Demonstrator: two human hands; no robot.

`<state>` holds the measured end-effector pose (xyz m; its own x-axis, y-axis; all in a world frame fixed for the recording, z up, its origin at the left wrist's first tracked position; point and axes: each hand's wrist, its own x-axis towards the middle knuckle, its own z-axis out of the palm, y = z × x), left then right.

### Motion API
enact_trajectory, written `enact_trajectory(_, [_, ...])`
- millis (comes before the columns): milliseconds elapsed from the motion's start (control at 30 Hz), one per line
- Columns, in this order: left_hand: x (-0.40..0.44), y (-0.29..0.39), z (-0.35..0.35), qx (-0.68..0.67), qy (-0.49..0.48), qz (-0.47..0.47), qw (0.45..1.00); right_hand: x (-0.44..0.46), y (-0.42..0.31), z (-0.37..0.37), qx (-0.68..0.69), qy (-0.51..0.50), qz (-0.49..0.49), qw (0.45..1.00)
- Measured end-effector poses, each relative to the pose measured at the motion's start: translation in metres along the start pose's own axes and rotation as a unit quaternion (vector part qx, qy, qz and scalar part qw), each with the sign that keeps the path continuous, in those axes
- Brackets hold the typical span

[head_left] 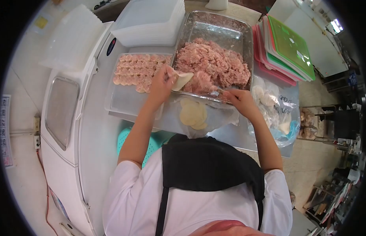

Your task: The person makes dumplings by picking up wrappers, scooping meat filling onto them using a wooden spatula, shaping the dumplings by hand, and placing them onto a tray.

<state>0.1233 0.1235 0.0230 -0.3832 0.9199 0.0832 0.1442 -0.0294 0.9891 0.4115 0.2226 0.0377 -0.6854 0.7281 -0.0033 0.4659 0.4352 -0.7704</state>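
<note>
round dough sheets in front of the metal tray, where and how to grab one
Probably pinch the near edge of the round dough sheets, coming from the person's side: they look thin, flat and overlapping, and the metal tray crowds their far side.

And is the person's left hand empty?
No, the left hand is holding a pale, thin wrapper close to the big pile of pink meat.

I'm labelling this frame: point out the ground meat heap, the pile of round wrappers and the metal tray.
Ground meat heap [212, 61]: head view, its middle.
Pile of round wrappers [193, 114]: head view, its middle.
Metal tray [220, 33]: head view, bare floor, far end.
</note>
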Motion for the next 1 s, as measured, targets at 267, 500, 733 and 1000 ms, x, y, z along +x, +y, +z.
enact_trajectory(267, [0.034,-0.001,0.035,-0.579,0.013,-0.275,0.767,0.006,-0.033,0.011,0.263,0.071,0.107,0.956])
enact_trajectory(500, [0.030,0.030,0.055,-0.655,-0.142,-0.174,0.721,0.006,-0.052,0.019,0.344,0.112,0.098,0.927])
enact_trajectory(733, [0.036,0.037,0.063,-0.666,-0.002,-0.185,0.722,-0.002,-0.028,0.019,-0.134,0.170,-0.098,0.971])
enact_trajectory(1000, [0.027,0.034,0.084,-0.601,0.031,-0.188,0.776,-0.021,-0.042,-0.019,-0.265,0.062,-0.065,0.960])
